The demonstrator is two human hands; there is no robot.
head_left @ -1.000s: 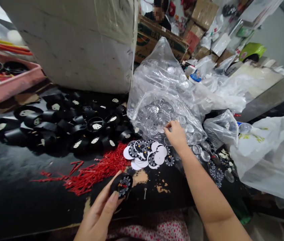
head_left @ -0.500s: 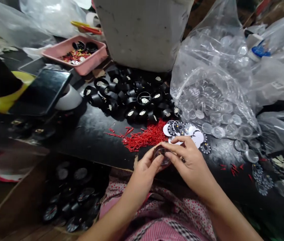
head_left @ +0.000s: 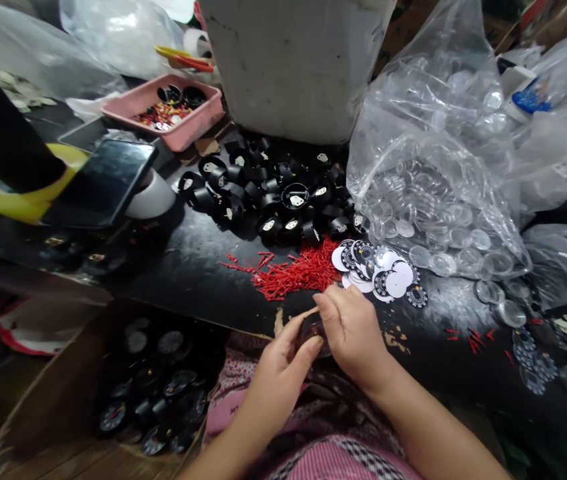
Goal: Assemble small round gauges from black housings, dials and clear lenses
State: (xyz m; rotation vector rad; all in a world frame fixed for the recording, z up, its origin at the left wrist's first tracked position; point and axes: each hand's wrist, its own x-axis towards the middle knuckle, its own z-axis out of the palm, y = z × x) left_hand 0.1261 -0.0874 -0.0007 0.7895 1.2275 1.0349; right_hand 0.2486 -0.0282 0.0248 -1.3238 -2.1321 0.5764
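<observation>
Between my hands, at the table's near edge, is a small round black gauge housing (head_left: 313, 327), mostly covered by fingers. My left hand (head_left: 286, 360) wraps its left side with the thumb across the front. My right hand (head_left: 353, 330) grips the right side, fingers curled and thumb near the top rim. Just beyond lies a heap of thin red pointers (head_left: 293, 273). Beside it are round printed dials (head_left: 383, 270), some showing white backs. Farther back are many black round cases (head_left: 263, 190), several with pale pieces inside.
A clear plastic bag (head_left: 438, 180) of transparent round covers stands right. At left are a phone (head_left: 103, 180), a yellow tape roll (head_left: 23, 193) and a pink tray (head_left: 196, 127) of small parts. Below left, a cardboard box (head_left: 48, 373) holds gauges. A large pale container (head_left: 293, 67) stands behind.
My right hand has shifted from spread, pinching fingers to a curled grip with its thumb raised at the housing's rim. The whole view has shifted slightly.
</observation>
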